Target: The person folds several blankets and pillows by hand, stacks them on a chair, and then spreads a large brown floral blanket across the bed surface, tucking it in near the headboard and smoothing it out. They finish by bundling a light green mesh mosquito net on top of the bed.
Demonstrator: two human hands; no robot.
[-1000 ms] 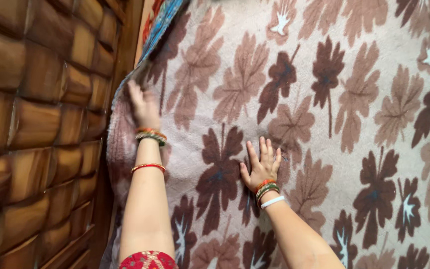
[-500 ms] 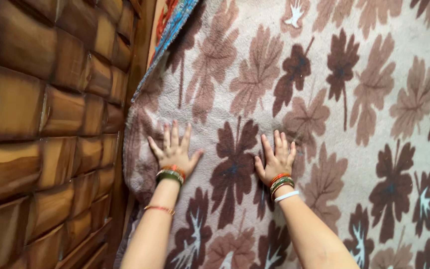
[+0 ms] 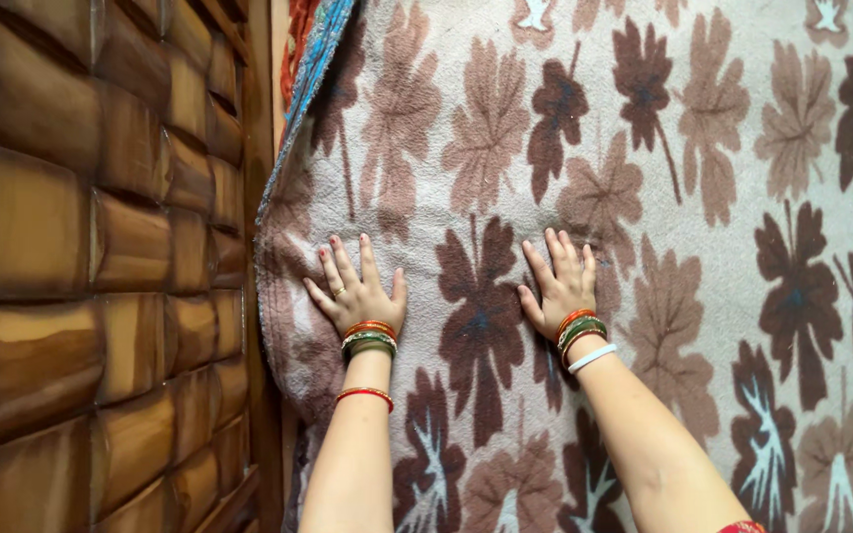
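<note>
**A:** Start with the hands. What are they doing?

**B:** Both lie flat and open, palms down, fingers spread. The left hand (image 3: 359, 288) presses on the blanket (image 3: 644, 197) close to its left edge; the right hand (image 3: 560, 284) rests further in, on a dark brown leaf of the pattern. Neither grips anything.

**A:** Why flat rather than pinching the cloth?

**B:** My reading is that open palms suit spreading or smoothing a thick, fuzzy blanket, because the pressure goes over a wide patch. That is a judgement from the pose.

**A:** And around the wrists?

**B:** Bangles (image 3: 369, 337) in orange and green on the left wrist, a thin red one lower on that forearm, and a similar stack with a white band on the right wrist.

**A:** Where does the blanket sit?

**B:** It fills most of the view, pale with brown leaf shapes. Its left edge bunches and curls up beside the left hand, where it meets the wooden headboard (image 3: 81, 247), a panel of padded-looking brown blocks.

**A:** Anything beneath it?

**B:** At the top left, a strip of blue and orange patterned cloth (image 3: 316, 54) shows under the blanket's edge. I cannot tell what it belongs to.
</note>
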